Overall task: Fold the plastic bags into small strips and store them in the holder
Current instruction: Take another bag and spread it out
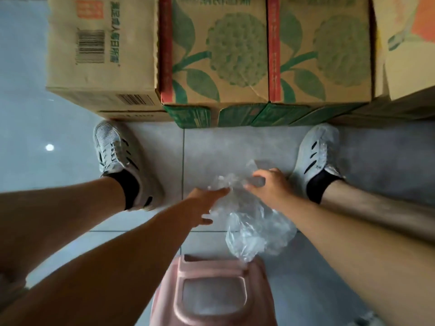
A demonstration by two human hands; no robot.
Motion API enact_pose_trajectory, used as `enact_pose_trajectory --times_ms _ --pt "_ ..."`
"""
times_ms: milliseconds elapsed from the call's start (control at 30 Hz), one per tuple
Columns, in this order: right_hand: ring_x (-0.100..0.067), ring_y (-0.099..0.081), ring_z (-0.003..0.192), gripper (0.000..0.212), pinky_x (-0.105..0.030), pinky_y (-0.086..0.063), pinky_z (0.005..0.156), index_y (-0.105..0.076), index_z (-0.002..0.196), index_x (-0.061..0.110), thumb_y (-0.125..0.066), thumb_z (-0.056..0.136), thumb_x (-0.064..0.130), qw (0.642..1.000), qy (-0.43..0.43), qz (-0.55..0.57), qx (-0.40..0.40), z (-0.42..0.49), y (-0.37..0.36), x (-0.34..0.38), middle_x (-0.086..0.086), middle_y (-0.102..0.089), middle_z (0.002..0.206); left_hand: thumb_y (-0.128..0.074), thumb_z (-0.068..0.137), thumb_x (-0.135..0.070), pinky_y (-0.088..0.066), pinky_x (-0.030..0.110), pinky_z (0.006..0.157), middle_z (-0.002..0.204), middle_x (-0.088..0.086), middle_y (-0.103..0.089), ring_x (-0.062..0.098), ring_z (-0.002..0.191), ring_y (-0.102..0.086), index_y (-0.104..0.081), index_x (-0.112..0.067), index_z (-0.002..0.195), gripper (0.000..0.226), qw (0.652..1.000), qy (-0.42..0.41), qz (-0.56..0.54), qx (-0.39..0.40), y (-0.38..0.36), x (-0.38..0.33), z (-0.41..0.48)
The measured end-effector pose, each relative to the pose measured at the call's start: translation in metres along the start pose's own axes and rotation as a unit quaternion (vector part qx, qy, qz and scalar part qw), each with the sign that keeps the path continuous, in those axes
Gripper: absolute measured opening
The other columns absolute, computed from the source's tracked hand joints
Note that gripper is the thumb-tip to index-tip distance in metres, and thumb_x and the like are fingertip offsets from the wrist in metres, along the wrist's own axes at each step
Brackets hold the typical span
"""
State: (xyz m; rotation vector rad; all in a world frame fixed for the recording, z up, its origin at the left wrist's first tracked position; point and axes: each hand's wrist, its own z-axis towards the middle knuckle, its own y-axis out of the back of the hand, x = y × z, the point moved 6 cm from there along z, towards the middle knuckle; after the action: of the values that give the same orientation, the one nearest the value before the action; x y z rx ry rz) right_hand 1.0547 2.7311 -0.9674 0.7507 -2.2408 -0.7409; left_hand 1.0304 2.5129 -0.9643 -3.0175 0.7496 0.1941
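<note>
A: Surroundings?
B: Boxes (211, 55) stand beyond the stool (211, 290), contents hidden. Shoes (113, 149) flank it.
A: Bag?
B: Clear, crumpled bag (254, 231) hangs just above the stool. Right hand (268, 184) fingers clamp its top. Left hand (204, 203), blurred, appears straight-fingered, touching it.

Left cardboard box (101, 50) is showing two barcodes (90, 45) and green Chinese print (114, 31), blurred beyond reading.

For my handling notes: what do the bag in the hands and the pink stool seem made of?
The bag: thin clear plastic film, glossy, see-through and crinkled. The pink stool: probably moulded plastic, fairly matte, with rounded seamless edges.
</note>
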Motion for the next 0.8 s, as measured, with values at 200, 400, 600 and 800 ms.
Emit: enact_pose_trajectory --times_ms 200,400,600,800 --pt "-0.012 -0.064 0.075 0.014 -0.018 -0.048 0.066 -0.076 0.083 0.011 -0.086 0.081 0.021 0.986 -0.019 0.160 0.046 0.008 0.002 0.027 -0.003 -0.074 0.078 -0.084 0.084 -0.026 -0.058 0.033 0.063 0.082 0.008 -0.069 0.019 0.069 -0.065 -0.069 -0.009 0.105 0.031 0.993 -0.093 -0.070 -0.006 -0.016 -0.035 -0.016" --pt "-0.002 -0.062 0.064 0.016 -0.021 -0.049 0.066 -0.072 0.073 0.026 -0.084 0.081 0.019 0.980 0.133 0.145 0.018 -0.013 0.123 0.112 0.008 -0.071 0.071 -0.078 0.089 -0.029 -0.045 0.024 0.055 0.064 0.000 -0.065 0.012 0.055 -0.057 -0.068 -0.016 0.078 0.020 0.933 -0.332 0.113 0.079 0.019 -0.136 -0.115" --pt "0.000 -0.064 0.071 0.019 -0.014 -0.049 0.068 -0.072 0.081 0.022 -0.081 0.083 0.006 0.951 0.252 0.168 -0.059 -0.013 0.240 0.170 0.005 -0.072 0.080 -0.100 0.032 -0.058 -0.054 0.045 0.100 0.100 -0.002 -0.072 0.026 0.103 -0.069 -0.071 -0.034 0.098 0.077 0.884 -0.444 0.132 0.053 0.058 -0.242 -0.181" --pt "0.012 -0.061 0.071 0.021 -0.004 -0.044 0.070 -0.072 0.086 0.026 -0.078 0.087 0.006 0.940 0.294 0.112 -0.130 0.021 0.295 0.206 0.016 -0.069 0.083 -0.086 0.050 -0.055 -0.040 0.033 0.107 0.151 -0.008 -0.046 0.013 0.132 -0.049 -0.034 -0.036 0.153 0.117 0.854 -0.475 0.210 0.033 0.049 -0.322 -0.211"
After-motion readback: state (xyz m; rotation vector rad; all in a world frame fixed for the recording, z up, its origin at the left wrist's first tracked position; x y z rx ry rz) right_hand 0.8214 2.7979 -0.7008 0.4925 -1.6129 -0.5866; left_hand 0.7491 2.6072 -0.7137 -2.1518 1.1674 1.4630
